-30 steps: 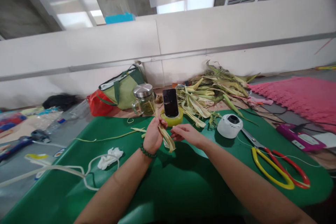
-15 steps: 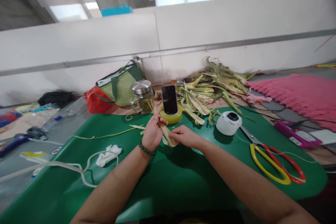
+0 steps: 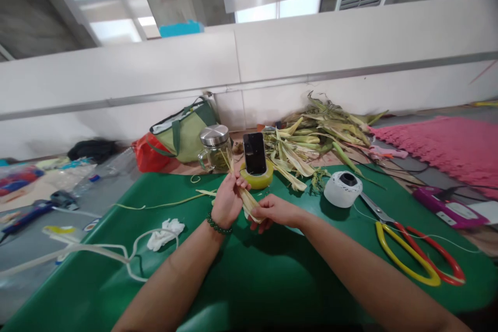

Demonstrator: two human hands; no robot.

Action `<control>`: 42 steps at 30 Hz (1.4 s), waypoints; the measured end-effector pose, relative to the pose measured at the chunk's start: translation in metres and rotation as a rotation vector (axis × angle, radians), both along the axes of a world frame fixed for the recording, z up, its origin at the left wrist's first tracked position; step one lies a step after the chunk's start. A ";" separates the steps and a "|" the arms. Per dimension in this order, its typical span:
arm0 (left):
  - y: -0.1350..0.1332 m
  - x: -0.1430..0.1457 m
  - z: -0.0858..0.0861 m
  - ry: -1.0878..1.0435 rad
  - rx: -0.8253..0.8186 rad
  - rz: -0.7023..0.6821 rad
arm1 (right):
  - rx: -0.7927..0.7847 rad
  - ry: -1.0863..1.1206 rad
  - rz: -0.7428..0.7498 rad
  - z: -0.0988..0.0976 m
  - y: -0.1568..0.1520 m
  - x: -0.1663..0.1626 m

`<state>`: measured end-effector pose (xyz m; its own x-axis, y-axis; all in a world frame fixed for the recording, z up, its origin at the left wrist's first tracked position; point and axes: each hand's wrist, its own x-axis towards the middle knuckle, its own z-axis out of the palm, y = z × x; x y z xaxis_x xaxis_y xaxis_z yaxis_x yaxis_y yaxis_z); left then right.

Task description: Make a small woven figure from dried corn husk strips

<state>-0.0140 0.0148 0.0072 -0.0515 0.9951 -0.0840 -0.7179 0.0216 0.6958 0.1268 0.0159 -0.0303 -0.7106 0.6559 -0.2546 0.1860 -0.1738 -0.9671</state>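
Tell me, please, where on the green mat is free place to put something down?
Free: the green mat between both forearms, and between right forearm and scissors. Crowded: around the phone, jar and husk pile.

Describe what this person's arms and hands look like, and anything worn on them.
No sleeves show on either forearm, and neither hand is gloved. The left hand has a dark green beaded bracelet at its wrist, its beads round. The right hand shows no ring, watch or band.

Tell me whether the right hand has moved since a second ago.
Yes. The right hand has slid down the husk strip, toward the person and farther from the phone.
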 end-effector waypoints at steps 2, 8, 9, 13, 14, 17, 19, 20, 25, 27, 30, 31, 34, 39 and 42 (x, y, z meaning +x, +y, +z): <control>-0.001 -0.001 0.001 0.028 0.036 -0.025 | 0.046 -0.001 0.014 0.000 -0.001 -0.001; -0.009 -0.001 0.000 0.310 0.100 -0.309 | 0.474 0.113 -0.299 0.008 0.004 0.006; -0.011 0.000 -0.001 0.371 0.072 -0.412 | 0.483 0.164 -0.338 0.010 0.004 0.008; -0.019 0.001 -0.004 0.522 0.003 -0.689 | 0.405 0.289 -0.384 0.015 0.005 0.015; -0.020 0.001 -0.004 0.549 0.012 -0.713 | 0.399 0.291 -0.420 0.016 0.005 0.016; -0.022 -0.002 -0.005 0.602 0.084 -0.763 | 0.393 0.262 -0.513 0.016 0.005 0.017; -0.022 -0.003 -0.006 0.617 0.133 -0.783 | 0.407 0.230 -0.545 0.018 0.006 0.017; -0.022 -0.004 -0.006 0.621 0.147 -0.782 | 0.418 0.217 -0.564 0.020 0.005 0.017; -0.010 -0.008 -0.008 0.504 0.138 -0.540 | 0.599 -0.009 -0.480 0.044 -0.016 0.034; -0.003 -0.012 -0.007 0.435 0.104 -0.409 | 0.788 -0.159 -0.433 0.057 -0.035 0.054; 0.004 -0.016 -0.004 0.366 0.111 -0.305 | 1.066 -0.209 -0.697 0.075 -0.067 0.092; 0.005 -0.017 -0.004 0.343 0.113 -0.277 | 1.135 -0.224 -0.830 0.079 -0.076 0.105; 0.008 -0.017 -0.004 0.290 0.117 -0.286 | 1.208 -0.290 -1.172 0.086 -0.097 0.144; 0.008 -0.016 -0.001 0.294 0.137 -0.271 | 1.124 -0.413 -1.238 0.068 -0.110 0.197; 0.007 -0.015 0.001 0.316 0.155 -0.277 | 1.035 -0.639 -1.042 0.047 -0.107 0.213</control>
